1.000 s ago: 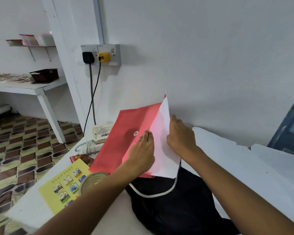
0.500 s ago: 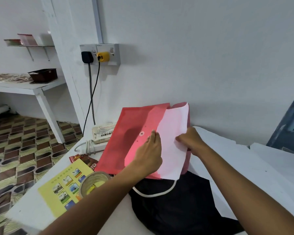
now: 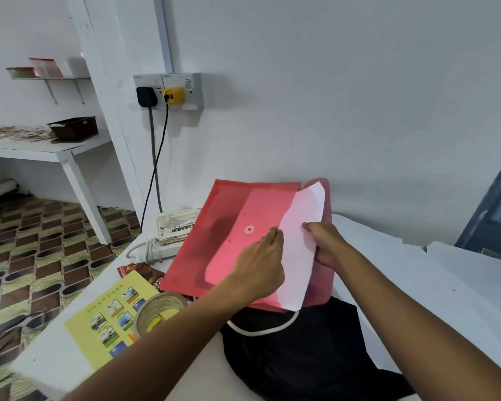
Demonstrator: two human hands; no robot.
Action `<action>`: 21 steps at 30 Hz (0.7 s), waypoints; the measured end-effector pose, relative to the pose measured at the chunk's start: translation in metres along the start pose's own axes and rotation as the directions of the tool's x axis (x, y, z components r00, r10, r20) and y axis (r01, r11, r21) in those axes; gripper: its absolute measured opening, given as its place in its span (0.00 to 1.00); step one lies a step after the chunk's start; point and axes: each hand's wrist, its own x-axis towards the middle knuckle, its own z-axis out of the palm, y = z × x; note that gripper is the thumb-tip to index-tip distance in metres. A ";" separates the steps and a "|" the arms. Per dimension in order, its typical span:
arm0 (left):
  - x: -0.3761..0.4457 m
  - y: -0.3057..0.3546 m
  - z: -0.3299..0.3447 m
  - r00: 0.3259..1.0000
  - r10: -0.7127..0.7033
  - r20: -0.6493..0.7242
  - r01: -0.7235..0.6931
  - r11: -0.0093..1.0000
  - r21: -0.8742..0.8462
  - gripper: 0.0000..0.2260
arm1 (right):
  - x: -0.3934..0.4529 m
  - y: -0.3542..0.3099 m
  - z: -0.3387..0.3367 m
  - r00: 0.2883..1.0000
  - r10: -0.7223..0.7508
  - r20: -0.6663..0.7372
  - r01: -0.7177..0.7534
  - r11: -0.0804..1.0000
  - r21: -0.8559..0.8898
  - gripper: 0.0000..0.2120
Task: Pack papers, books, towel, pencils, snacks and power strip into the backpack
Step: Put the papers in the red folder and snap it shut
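A red plastic envelope folder [image 3: 214, 235] lies tilted over the black backpack [image 3: 295, 351], its flap open to the right. White paper [image 3: 300, 256] sticks partly out of the folder's mouth. My left hand [image 3: 261, 264] presses flat on the folder's front, holding it. My right hand [image 3: 327, 244] grips the paper's right edge. A white power strip [image 3: 156, 250] with coiled cord, a stack of books [image 3: 177, 227], a red snack packet [image 3: 139, 270] and a yellow booklet [image 3: 110, 316] lie on the white table [image 3: 55, 360] to the left.
A roll of tape [image 3: 159, 311] sits on the yellow booklet. A wall socket [image 3: 168, 91] holds a black and a yellow plug, with cables hanging down to the table. White sheets [image 3: 417, 285] cover the table's right side. The patterned floor lies beyond the left edge.
The paper has gone deeper into the folder. My right hand slid from the paper's top to its right edge, and the flap has swung open to the right.
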 end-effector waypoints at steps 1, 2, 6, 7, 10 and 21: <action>0.001 0.000 0.001 1.000 0.010 -0.011 -0.011 1.000 -0.009 0.29 | -0.002 0.000 0.003 0.999 0.026 0.043 -0.025 0.999 -0.028 0.09; 0.001 0.001 0.002 0.999 0.026 -0.019 -0.026 1.000 -0.014 0.29 | -0.003 -0.001 0.005 0.994 0.050 0.092 -0.043 0.996 -0.076 0.08; 0.005 0.005 0.004 0.999 0.023 -0.037 -0.023 1.000 -0.002 0.30 | -0.011 -0.005 0.014 0.983 0.018 0.183 0.034 0.961 -0.276 0.06; 0.007 0.005 0.003 0.999 0.005 -0.042 -0.005 1.000 0.004 0.30 | -0.012 -0.008 0.013 0.988 -0.026 0.155 0.078 0.938 -0.339 0.05; 0.011 0.006 0.002 0.999 -0.032 -0.041 0.034 0.999 0.027 0.30 | -0.013 -0.019 0.002 0.990 -0.101 0.101 0.137 0.869 -0.476 0.05; 0.010 0.015 0.008 0.993 0.067 -0.095 -0.069 0.997 -0.027 0.26 | -0.001 -0.010 0.010 0.971 -0.187 0.152 0.240 0.809 -0.537 0.14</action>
